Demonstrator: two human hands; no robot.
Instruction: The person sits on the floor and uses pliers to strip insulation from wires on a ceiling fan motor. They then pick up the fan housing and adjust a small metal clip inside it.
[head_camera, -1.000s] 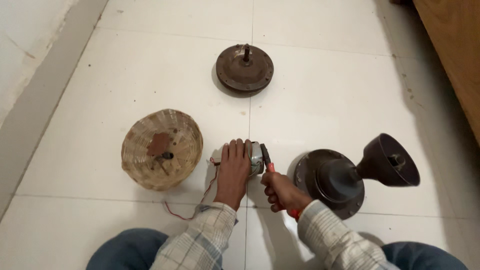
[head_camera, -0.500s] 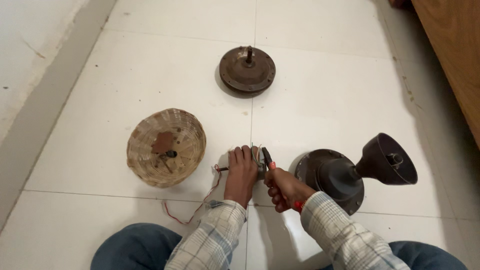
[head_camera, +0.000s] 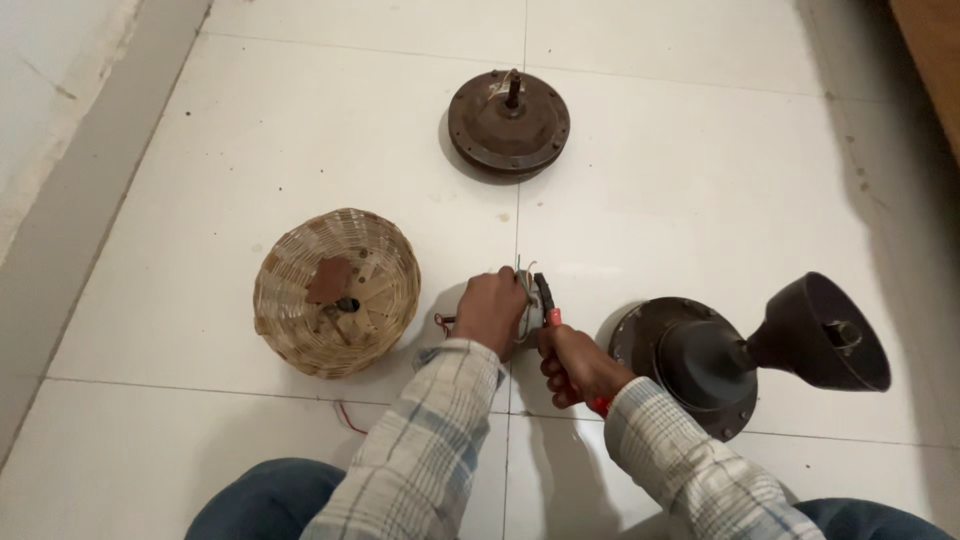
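Left hand (head_camera: 490, 312) fingers clamped on small wired part (head_camera: 527, 308), steadying it on floor (head_camera: 700, 180); right hand (head_camera: 575, 362) fingers clamped on red-handled pliers (head_camera: 552, 318), biting wires.

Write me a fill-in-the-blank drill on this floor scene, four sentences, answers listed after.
1. The left hand rests on a small part with wires, and just to its left lies an overturned woven ____.
2. The right hand grips a tool with ____ handles.
3. The round brown motor housing on the far tile has a short ____ standing up from its middle.
4. Beside the dark round cover, the dark cup-shaped canopy lies on its ____.

Missing words: basket; red; shaft; side
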